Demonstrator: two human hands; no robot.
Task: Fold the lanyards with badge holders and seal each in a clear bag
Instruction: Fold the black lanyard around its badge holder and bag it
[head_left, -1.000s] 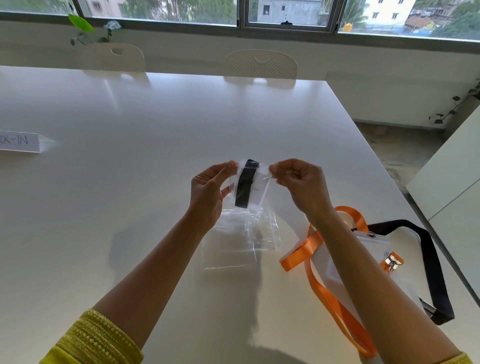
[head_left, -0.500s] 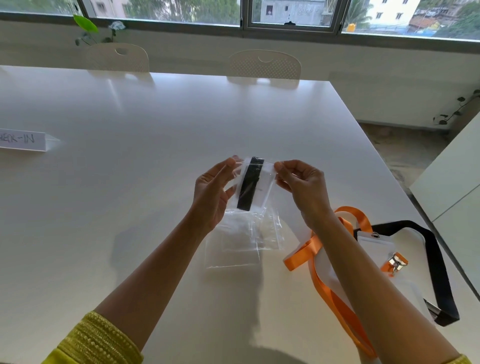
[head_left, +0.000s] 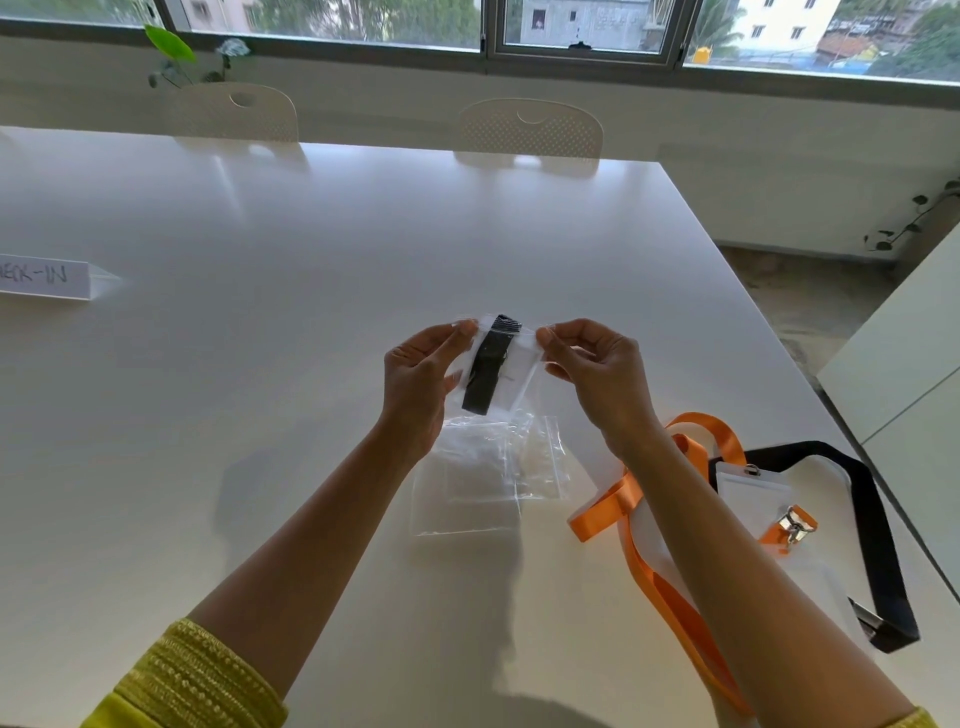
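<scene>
Item: clear bag (head_left: 511, 364), thin glossy film, held above the white table (head_left: 311, 260); I see its top edge pinched between my left hand (head_left: 415, 384) and right hand (head_left: 602, 374), one at each corner. Contents: folded black lanyard (head_left: 488, 371), flat woven strap. Beneath: spare bags (head_left: 483, 478), crinkled. Right: orange lanyard (head_left: 644, 545), satin ribbon.
</scene>
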